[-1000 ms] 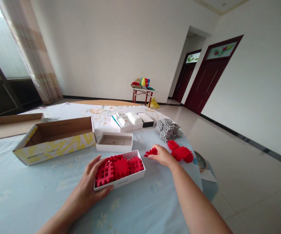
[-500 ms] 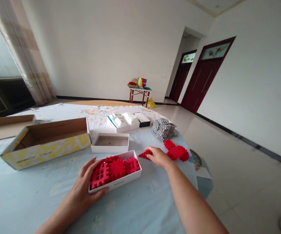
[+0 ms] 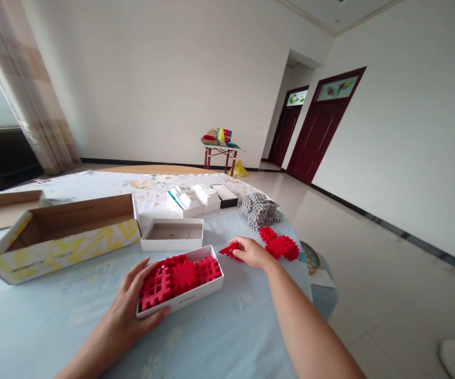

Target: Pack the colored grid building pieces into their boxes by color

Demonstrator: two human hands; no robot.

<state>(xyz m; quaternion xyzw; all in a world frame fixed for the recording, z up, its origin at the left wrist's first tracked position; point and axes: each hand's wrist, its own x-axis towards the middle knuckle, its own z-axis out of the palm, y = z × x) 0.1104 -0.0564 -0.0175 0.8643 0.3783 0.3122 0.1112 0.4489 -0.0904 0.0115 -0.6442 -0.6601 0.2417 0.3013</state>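
Note:
A white box (image 3: 196, 294) full of red interlocking building pieces (image 3: 184, 276) sits on the cloth in front of me. My left hand (image 3: 135, 300) grips its left end, thumb along the near wall and fingers over the far side. To the right of the box, my right hand (image 3: 251, 252) pinches a pointed red building piece (image 3: 229, 251) close to the tablecloth. Part of that piece is hidden by my fingers. Just beyond this hand lie several more red building pieces (image 3: 279, 246), beside a heap of grey knobbly pieces (image 3: 261, 210).
Behind the filled box stands a shallow white box (image 3: 172, 243) with a bare inside. A large yellow-and-white carton (image 3: 69, 256) is at left, another brown carton (image 3: 6, 210) behind it. Small white boxes (image 3: 191, 211) stand farther back. The table's rounded edge runs along the right.
The whole view has shifted slightly, so things appear a little farther left. Both hands keep their holds, the left on the box and the right on the red piece.

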